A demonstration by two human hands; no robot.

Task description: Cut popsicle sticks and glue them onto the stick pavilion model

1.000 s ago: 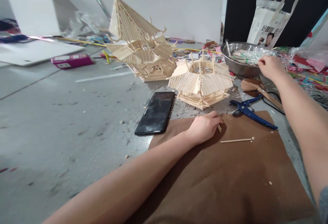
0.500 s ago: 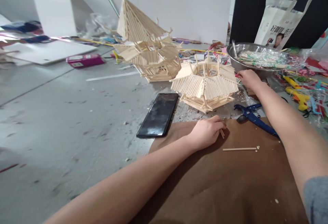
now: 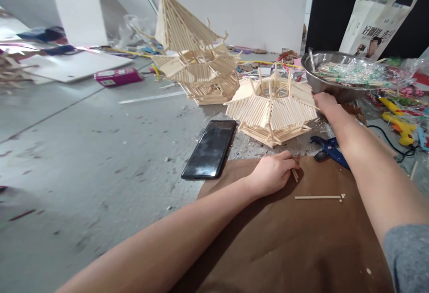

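Note:
My left hand rests on the brown paper, its fingers closed round short wooden sticks. A single wooden stick lies to the right of it, with small offcuts at one end. My right hand reaches forward beside the low stick-built model; the model's roof edge and the hand itself hide its fingertips, so what they touch does not show. Blue-handled cutters lie beneath the right forearm, partly covered by it.
A taller stick tower with a pointed roof stands behind. A black phone lies left of the paper. At the right are a metal bowl of wrapped sticks, a yellow glue gun with a cord, and a white bag.
My right hand has shifted slightly, its fingers now farther behind the low model's edge. The right forearm covers more of the cutters. My left hand keeps its hold. The view has moved a little.

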